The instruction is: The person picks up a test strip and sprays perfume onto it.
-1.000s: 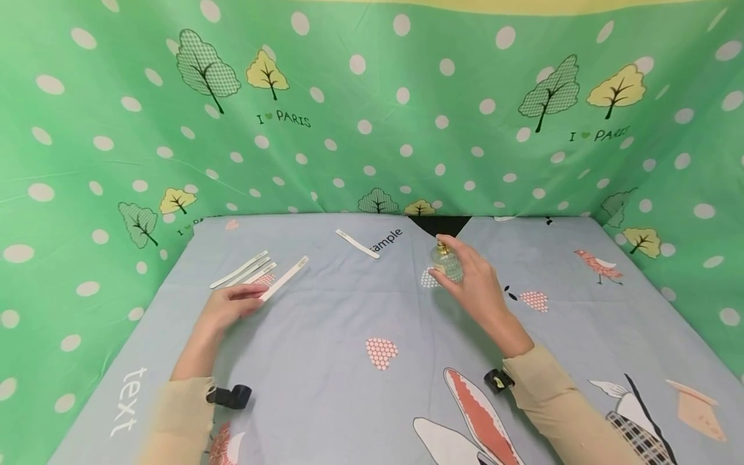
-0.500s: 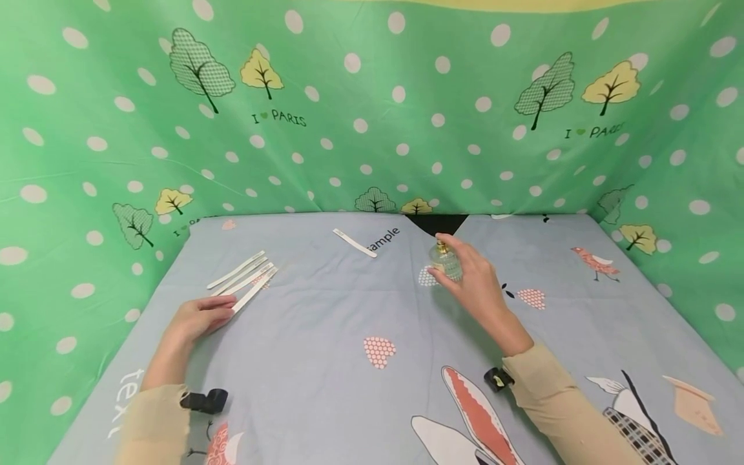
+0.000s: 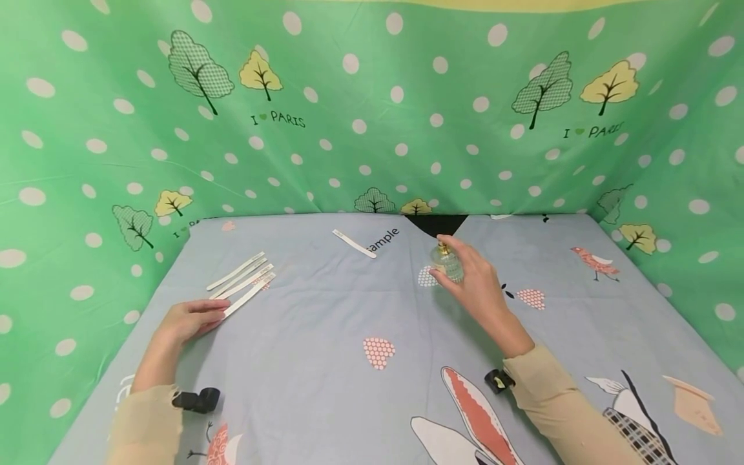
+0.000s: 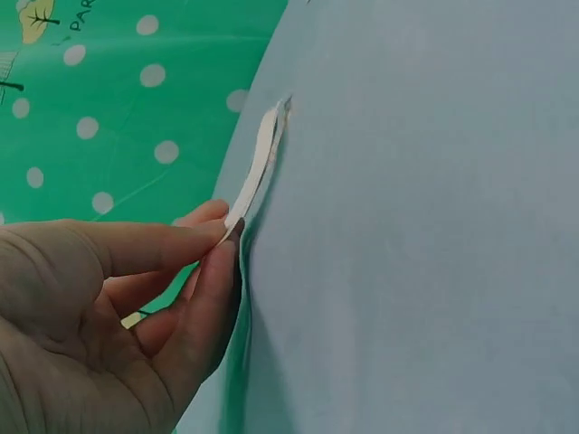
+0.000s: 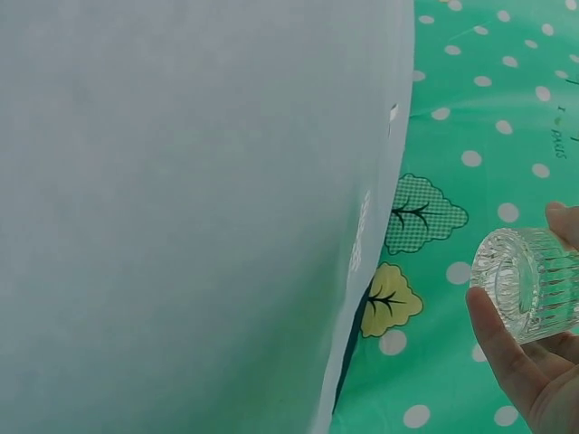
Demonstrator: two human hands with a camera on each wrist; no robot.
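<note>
My left hand [image 3: 187, 321] pinches the near end of a white paper test strip [image 3: 251, 294] between thumb and fingertips. That strip lies close alongside several similar strips [image 3: 235, 271], fanned side by side at the table's left. In the left wrist view, the pinched strip [image 4: 257, 167] points away from the fingertips. Over the right half of the table, my right hand [image 3: 481, 287] grips a clear glass perfume bottle [image 3: 445, 265] with a gold neck, a finger at its top and the thumb low. Its ribbed glass base [image 5: 534, 282] shows in the right wrist view.
Another white strip [image 3: 354, 243] lies alone near the back middle, by the printed word "sample". A grey-blue printed cloth [image 3: 325, 374] covers the table. Green dotted curtains [image 3: 372, 116] stand at the back and both sides.
My left hand has moved left and nearer to me, drawing its strip in beside the others. The right hand keeps the bottle in nearly the same place.
</note>
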